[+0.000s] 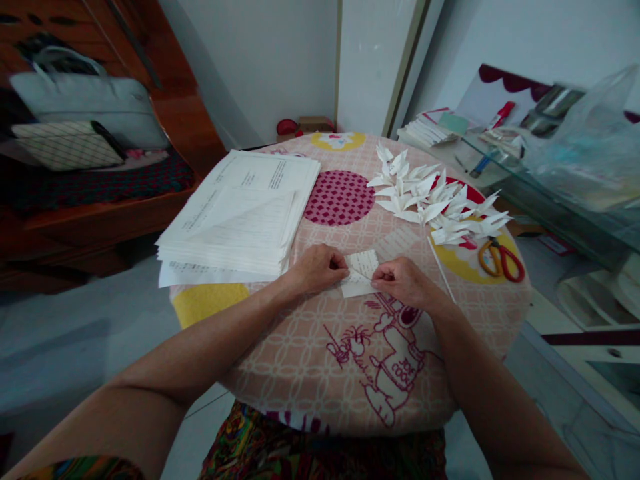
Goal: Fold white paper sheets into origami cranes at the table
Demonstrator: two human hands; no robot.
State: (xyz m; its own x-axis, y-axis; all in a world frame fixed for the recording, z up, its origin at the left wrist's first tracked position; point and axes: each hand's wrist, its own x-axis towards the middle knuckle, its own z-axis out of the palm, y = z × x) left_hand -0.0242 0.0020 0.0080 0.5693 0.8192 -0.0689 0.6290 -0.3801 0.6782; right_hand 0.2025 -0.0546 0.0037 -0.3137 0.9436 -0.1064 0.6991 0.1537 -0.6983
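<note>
Head view: two bare hands meet over a small folded paper [361, 272] on a round table [300, 373].
Folded paper: white with faint print, lying flat on the pink patterned tablecloth near the middle of the table, between the two hands and touching both.
Left hand [317, 268]: knuckles up and fingers curled; its grip is closed on the paper's left edge, with the fingertips pressed onto it.
Right hand [405, 281]: fingers bunched; its grip is pinched together on the paper's lower right corner.
Paper stack [240, 213]: a thick pile of printed sheets on the left part of the table, just beside the left hand, with its lowest sheets sticking out past the table edge.
Origami cranes [440, 200]: a loose heap of white folded birds on the far right of the table, apart from the hands.
Scissors [500, 259]: orange and red handles, lying on the yellow circle of the cloth right by the heap.
Handbag [85, 100]: grey, resting on a wooden bench at far left, well apart from the table.
Lap: bright patterned fabric shows below the table's near edge.
</note>
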